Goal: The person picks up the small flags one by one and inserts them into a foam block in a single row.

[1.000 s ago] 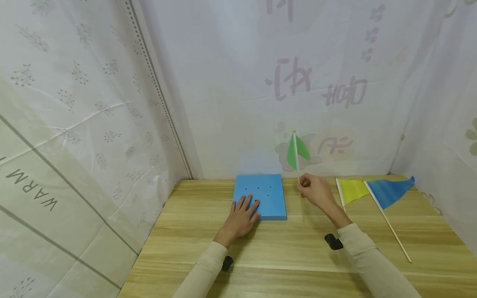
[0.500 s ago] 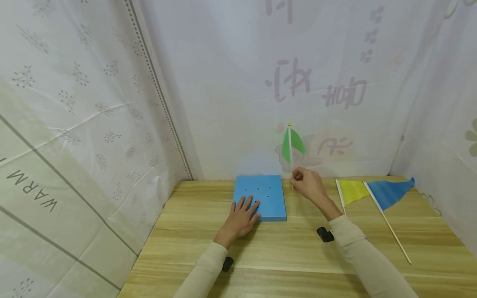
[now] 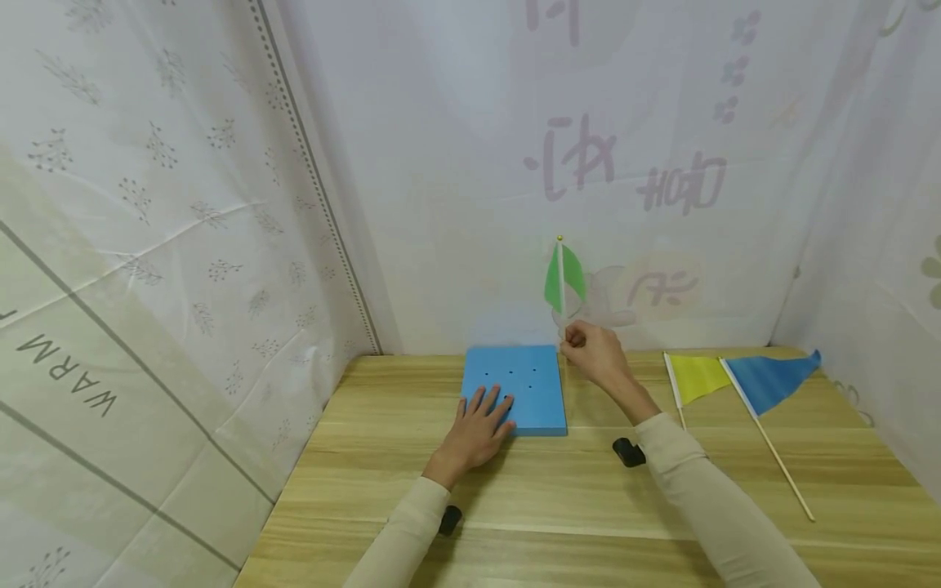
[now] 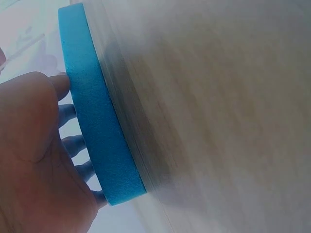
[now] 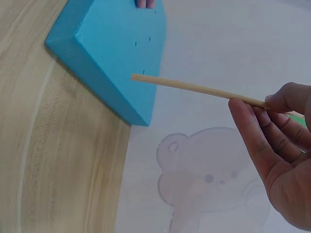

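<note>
A flat blue foam block (image 3: 544, 408) with several small holes lies near the back edge of the table. My left hand (image 3: 478, 429) rests on its front left part, fingers spread over the top; in the left wrist view the thumb lies at the block's side edge (image 4: 92, 111). With thumb and fingers, my right hand (image 3: 595, 351) pinches the stick of a green flag (image 3: 564, 282), which stands upright beside the block's right edge. In the right wrist view the stick's bare lower end (image 5: 175, 85) points toward the block, and most of the green cloth is out of frame.
To the right lie a yellow flag (image 3: 697, 378) and a blue flag (image 3: 772, 380) on wooden sticks, side by side on the wooden table (image 3: 544, 506). Printed curtains (image 3: 456, 204) hang behind the table and at both sides.
My right hand has moved left and slightly up with the green flag, from right of the block to its right edge. The left hand has stayed on the block.
</note>
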Demonstrator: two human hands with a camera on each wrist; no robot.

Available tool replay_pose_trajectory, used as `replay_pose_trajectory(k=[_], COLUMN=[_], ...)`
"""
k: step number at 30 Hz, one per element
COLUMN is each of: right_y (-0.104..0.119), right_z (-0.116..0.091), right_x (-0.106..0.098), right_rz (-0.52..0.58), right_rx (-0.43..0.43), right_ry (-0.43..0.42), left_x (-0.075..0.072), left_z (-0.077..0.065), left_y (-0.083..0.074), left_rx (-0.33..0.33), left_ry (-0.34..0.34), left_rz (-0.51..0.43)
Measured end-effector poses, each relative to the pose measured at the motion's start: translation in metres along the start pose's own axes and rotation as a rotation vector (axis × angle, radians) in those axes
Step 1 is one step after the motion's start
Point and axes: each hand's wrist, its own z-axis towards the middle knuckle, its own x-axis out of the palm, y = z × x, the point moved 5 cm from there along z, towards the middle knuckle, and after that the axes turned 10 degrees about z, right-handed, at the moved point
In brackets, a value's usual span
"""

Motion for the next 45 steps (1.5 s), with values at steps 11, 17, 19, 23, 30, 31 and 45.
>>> replay_pose_trajectory(k=[11, 17, 19, 23, 30, 31, 45], right_y=[0.014, 0.020, 0.022, 0.027, 0.034, 0.035, 0.046], right_z=[0.013, 0.018, 0.020, 0.024, 0.030, 0.031, 0.039], right_x=[0.012, 0.019, 0.021, 0.026, 0.037, 0.038, 0.057], right_rz=[0.015, 0.031, 0.030, 0.033, 0.023, 0.020, 0.061], right_rx=[-0.031, -0.042, -0.042, -0.040, -0.057, -0.061, -0.087], right_ry=[-0.017, -0.006, -0.003, 0.002, 0.015, 0.016, 0.027], left_x=[0.003, 0.004, 0.003, 0.003, 0.002, 0.002, 0.015], left_z=[0.002, 0.003, 0.003, 0.003, 0.002, 0.002, 0.006], left_y=[0.003, 0.003, 0.003, 0.004, 0.004, 0.004, 0.010], left_rx=[0.009, 0.013, 0.013, 0.007, 0.008, 0.008, 0.024], left_ry=[0.008, 0.023, 0.024, 0.026, 0.018, 0.019, -0.014], left_rz=[-0.008, -0.006, -0.013, -0.024, -0.036, -0.035, -0.042])
